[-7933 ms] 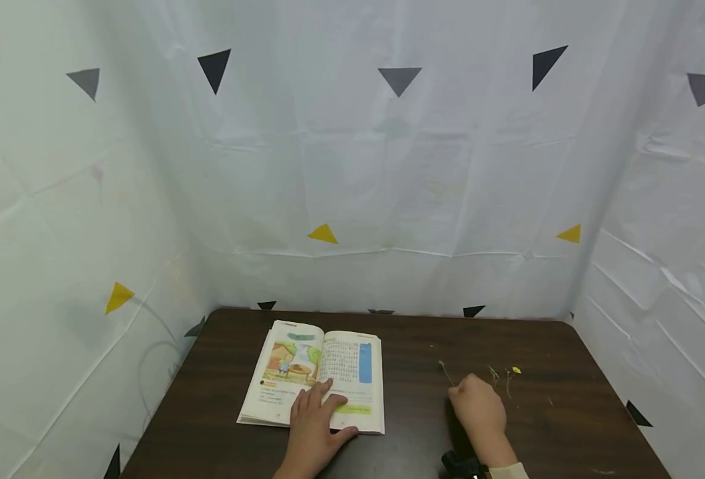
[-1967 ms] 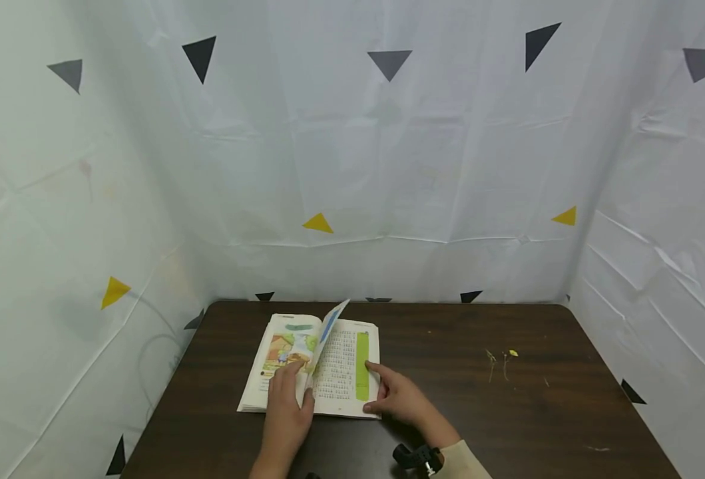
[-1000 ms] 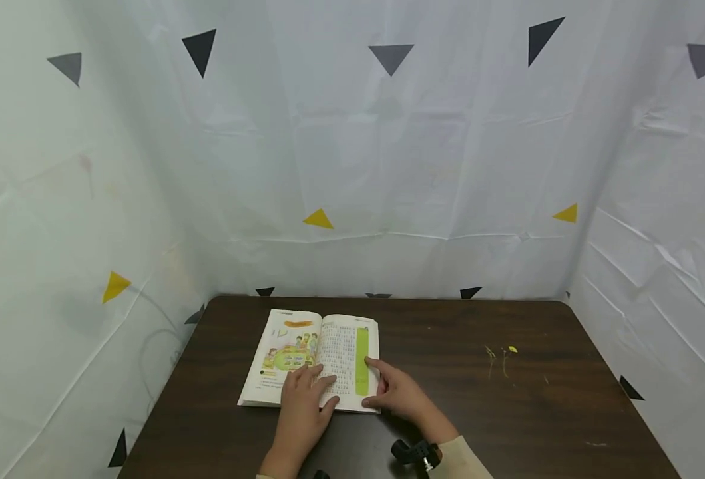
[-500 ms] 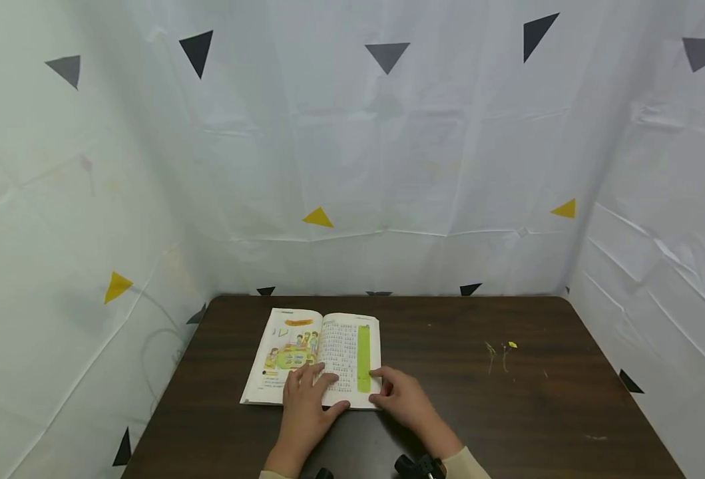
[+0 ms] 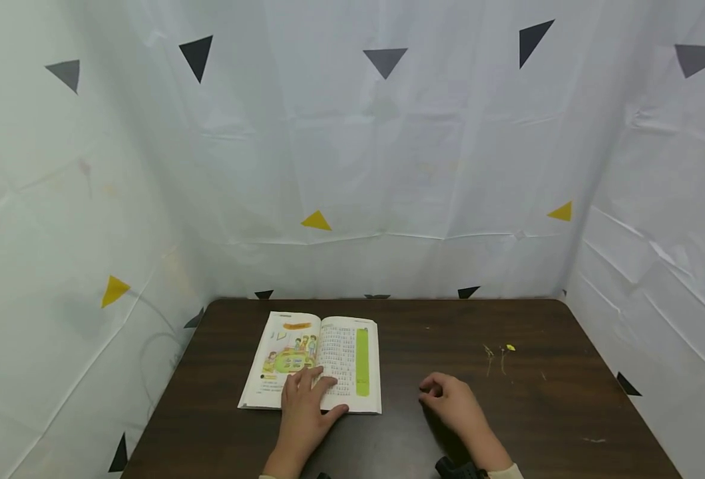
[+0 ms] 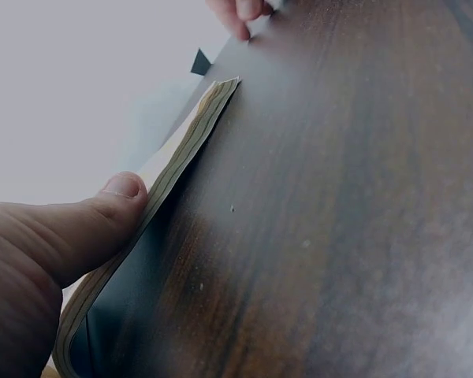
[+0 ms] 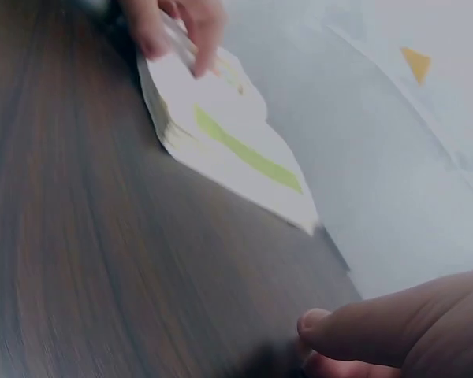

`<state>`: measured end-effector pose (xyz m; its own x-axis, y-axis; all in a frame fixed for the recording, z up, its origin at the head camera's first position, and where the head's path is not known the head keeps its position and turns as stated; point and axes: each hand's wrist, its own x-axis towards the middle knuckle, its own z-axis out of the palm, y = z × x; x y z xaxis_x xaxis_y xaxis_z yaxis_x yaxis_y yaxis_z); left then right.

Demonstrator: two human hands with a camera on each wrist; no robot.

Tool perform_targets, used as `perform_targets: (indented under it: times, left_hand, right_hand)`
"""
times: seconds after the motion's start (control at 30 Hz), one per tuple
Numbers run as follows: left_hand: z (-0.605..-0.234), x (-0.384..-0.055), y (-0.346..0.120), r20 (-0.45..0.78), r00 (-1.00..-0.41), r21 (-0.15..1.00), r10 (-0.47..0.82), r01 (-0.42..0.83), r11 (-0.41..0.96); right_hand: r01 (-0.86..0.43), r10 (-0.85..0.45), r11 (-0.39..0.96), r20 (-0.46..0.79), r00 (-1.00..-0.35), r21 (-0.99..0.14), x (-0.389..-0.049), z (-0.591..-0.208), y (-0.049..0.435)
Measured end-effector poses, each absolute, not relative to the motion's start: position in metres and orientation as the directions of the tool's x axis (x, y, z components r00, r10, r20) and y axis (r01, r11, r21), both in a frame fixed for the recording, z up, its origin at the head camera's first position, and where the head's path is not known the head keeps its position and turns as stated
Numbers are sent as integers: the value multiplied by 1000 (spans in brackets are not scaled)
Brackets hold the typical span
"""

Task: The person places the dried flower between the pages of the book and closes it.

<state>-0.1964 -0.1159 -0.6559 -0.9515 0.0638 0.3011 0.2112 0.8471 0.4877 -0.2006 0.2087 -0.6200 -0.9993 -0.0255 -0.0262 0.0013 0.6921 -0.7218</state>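
An open book (image 5: 364, 402), with a coloured picture on its left page and text beside a green strip on its right page, lies on the dark wooden table. My left hand (image 5: 304, 412) rests spread over the book's lower middle. Its thumb (image 6: 102, 220) lies on the lower page edge in the left wrist view. My right hand (image 5: 457, 409) is over the table to the right of the book, apart from it, fingers loosely curled with nothing visible between them. Beyond that hand lie a yellow flower (image 5: 510, 348) on a thin stem and a small dried sprig (image 5: 488, 352).
The brown table (image 5: 556, 412) reaches back to a white sheet wall (image 5: 418, 166) marked with dark and yellow triangles. More white sheeting (image 5: 676, 299) closes in the right side. A dark wrist device (image 5: 460, 469) sits on my right wrist.
Earlier, my right hand pinched a thin-stemmed sprig; it is no longer visible. A page has turned leftward, showing a new picture. My right hand has just left the book's right edge, moving right.
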Motion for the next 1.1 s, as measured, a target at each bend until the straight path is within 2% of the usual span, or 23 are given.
perform_targets:
  times: [0.2,0.5,1.1]
  left_hand:
    - [-656,-197,-117,291,-955,489,56,198,850]
    - [-658,-196,-116,292,-955,506,55,203,839]
    - [-659,-197,-115,299,-953,501,55,206,841]
  right_hand:
    - [83,107,737,-6,-994,-671,-199,-617,244]
    - [253,320,760,5,-948,-599,-203,-615,294]
    - [242,300,845,49,-953,-476,-221,-612,302]
